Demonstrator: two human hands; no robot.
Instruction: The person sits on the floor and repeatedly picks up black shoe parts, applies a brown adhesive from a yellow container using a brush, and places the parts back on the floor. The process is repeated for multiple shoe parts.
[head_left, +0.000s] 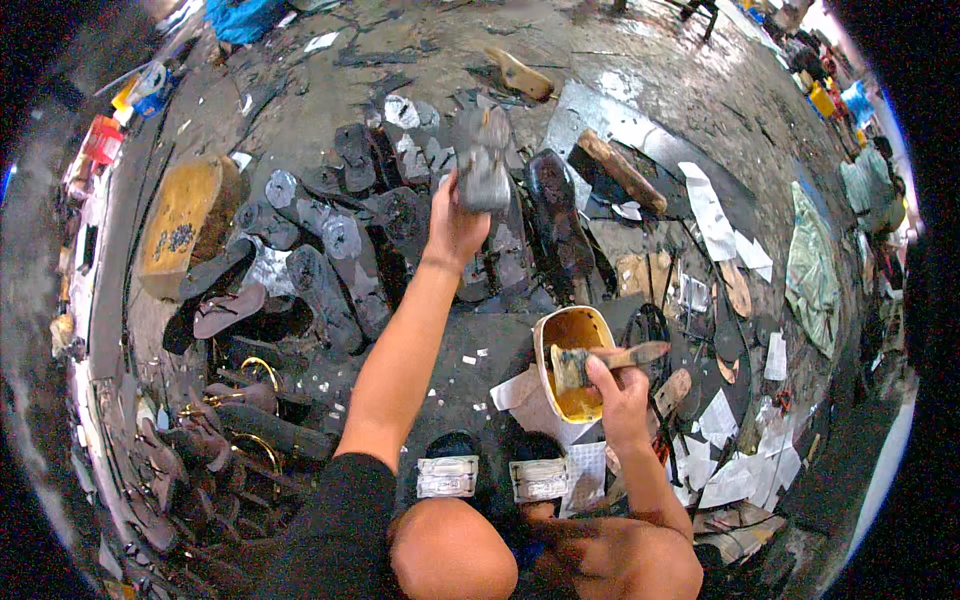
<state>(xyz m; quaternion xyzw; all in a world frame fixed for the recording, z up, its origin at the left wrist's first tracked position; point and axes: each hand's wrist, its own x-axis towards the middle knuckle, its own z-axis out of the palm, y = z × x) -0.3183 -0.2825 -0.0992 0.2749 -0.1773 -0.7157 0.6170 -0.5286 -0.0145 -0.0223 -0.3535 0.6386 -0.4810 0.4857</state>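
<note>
Stretched out ahead, my left hand (459, 222) is closed on the near end of a grey shoe sole (485, 175), which is smeared by motion. Dark shoe soles (345, 235) lie in rows on the ground beneath and to the left of it. My right hand (622, 395) grips the wooden handle of a paintbrush (640, 354). The brush's bristle end is inside a pale rectangular tub (546, 328) with amber, glue-like liquid on its inner walls and bottom. Whether the bristles touch the liquid, I cannot tell.
A wooden block (190, 215) stands at the left, near sandals (228, 310) and piled dark footwear (180, 450). A wooden shoe last (522, 74) lies at the back. Paper scraps (745, 470) and a green cloth (812, 270) are at the right. My slippered feet (447, 476) are close in front.
</note>
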